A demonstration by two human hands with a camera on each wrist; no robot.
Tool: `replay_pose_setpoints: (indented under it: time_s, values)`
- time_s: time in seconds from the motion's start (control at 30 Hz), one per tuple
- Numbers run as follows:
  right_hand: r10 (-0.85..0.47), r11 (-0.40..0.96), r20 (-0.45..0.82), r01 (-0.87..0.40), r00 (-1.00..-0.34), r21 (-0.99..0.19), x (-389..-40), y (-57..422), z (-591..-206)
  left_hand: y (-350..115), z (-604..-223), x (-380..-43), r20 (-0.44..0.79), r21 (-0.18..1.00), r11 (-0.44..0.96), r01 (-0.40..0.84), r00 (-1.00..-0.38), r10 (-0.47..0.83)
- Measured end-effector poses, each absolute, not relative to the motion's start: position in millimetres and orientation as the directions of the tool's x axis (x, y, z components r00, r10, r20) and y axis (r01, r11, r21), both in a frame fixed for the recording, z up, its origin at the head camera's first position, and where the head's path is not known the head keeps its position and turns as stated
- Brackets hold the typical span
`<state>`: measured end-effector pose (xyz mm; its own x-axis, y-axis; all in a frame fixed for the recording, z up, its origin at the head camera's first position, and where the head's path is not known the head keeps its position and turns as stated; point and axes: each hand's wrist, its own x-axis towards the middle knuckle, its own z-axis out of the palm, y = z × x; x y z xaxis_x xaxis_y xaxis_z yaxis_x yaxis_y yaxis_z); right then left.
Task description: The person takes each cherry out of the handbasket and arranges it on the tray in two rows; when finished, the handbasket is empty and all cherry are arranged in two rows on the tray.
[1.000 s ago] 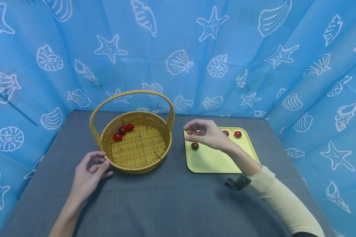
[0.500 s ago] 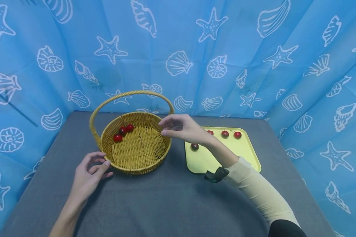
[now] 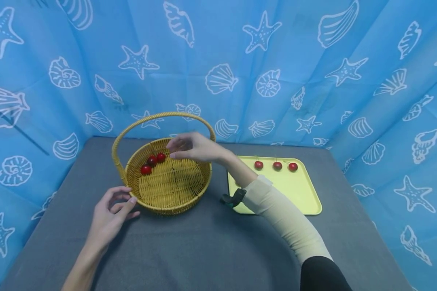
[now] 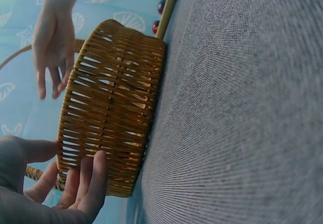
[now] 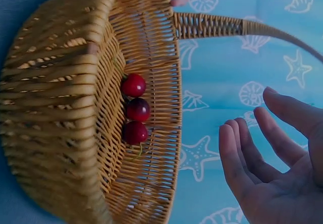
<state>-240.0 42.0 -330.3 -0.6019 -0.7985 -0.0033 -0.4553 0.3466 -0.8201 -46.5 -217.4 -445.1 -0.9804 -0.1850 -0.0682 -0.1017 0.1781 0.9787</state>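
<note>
The yellow wicker basket [image 3: 171,208] stands at the left centre of the table, its tall handle upright. Three dark red cherries [image 5: 134,110] lie together inside, against its far left wall. At its near left rim, my left hand [image 3: 111,212] holds the basket, thumb at the rim and fingers against the outer wall [image 4: 108,98]. My right hand [image 3: 198,147] hovers over the basket's back right part. Its loosely bent fingers [image 5: 247,153] are apart, and nothing shows between them in the right wrist view.
A pale yellow tray [image 3: 295,198] lies to the right of the basket, with three stemmed cherries [image 3: 277,166] along its back. My right forearm covers its left part. A blue shell-patterned curtain [image 3: 218,40] hangs behind the grey cloth-covered table [image 3: 189,258].
My right hand has moved left from above the tray to over the basket. The left hand has stayed at the rim, and the three cherries in the basket have not moved.
</note>
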Motion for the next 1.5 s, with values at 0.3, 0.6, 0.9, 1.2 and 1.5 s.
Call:
replay_pose_setpoints:
  time_s: [0.3, 0.6, 0.9, 1.2, 1.5]
  values:
    - [-0.809, 0.357, -0.138, -0.291, -0.571, -0.887, -259, 3, -341, -216, -447, -49, -0.071, 0.976, 0.19, -0.105, -0.982, -0.177]
    - [-0.809, 0.4, -0.292, -0.112, -0.511, -0.91, -268, -33, -357, -217, -447, -49, -0.063, 0.979, 0.18, -0.095, -0.982, -0.176]
    - [-0.772, 0.471, -0.403, -0.016, -0.491, -0.882, -266, -51, -383, -217, -446, -47, -0.044, 0.983, 0.167, -0.074, -0.983, -0.179]
    - [-0.795, 0.481, -0.388, -0.093, -0.467, -0.872, -262, -57, -393, -215, -445, -47, -0.059, 0.976, 0.195, -0.099, -0.978, -0.198]
    - [-0.846, 0.512, -0.429, -0.258, -0.316, -0.82, -262, -55, -398, -215, -445, -48, -0.057, 0.976, 0.194, -0.097, -0.978, -0.199]
